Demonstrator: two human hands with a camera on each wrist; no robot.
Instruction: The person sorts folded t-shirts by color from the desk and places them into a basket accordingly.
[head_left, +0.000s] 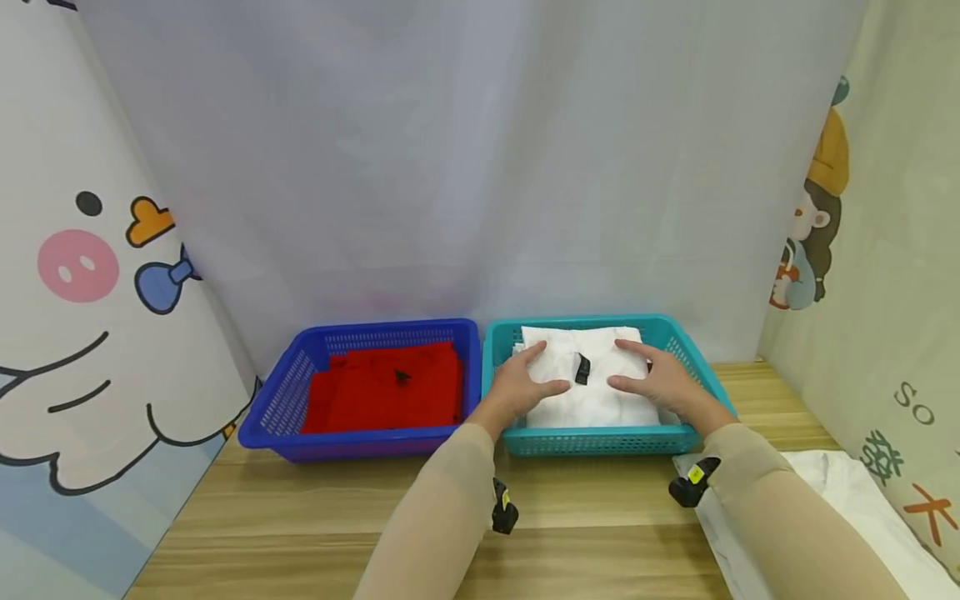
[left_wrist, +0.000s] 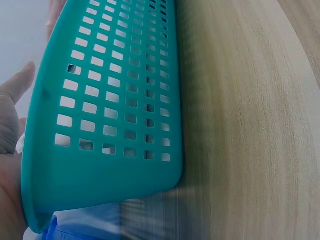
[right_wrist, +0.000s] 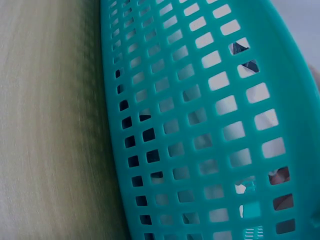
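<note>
A folded white garment [head_left: 611, 408] with a small black patch [head_left: 582, 369] near its middle lies in the teal basket [head_left: 600, 442]. My left hand [head_left: 517, 387] touches the garment's left part, thumb and fingers spread. Over its right part rests my right hand [head_left: 666, 383], its fingers likewise extended. Neither hand curls around the cloth. In the left wrist view, the left hand [left_wrist: 9, 125] is partly hidden behind the basket wall [left_wrist: 55, 175]. The right wrist view is mostly filled by the slotted basket wall [right_wrist: 295, 120], with white cloth behind its holes.
A blue basket [head_left: 352, 441] holding folded red cloth [head_left: 397, 392] stands directly left of the teal one. White fabric [head_left: 847, 492] lies at the table's right, partly under the right forearm. Behind the baskets hangs a pale curtain [head_left: 465, 167]. The wooden table [head_left: 585, 533] extends in front.
</note>
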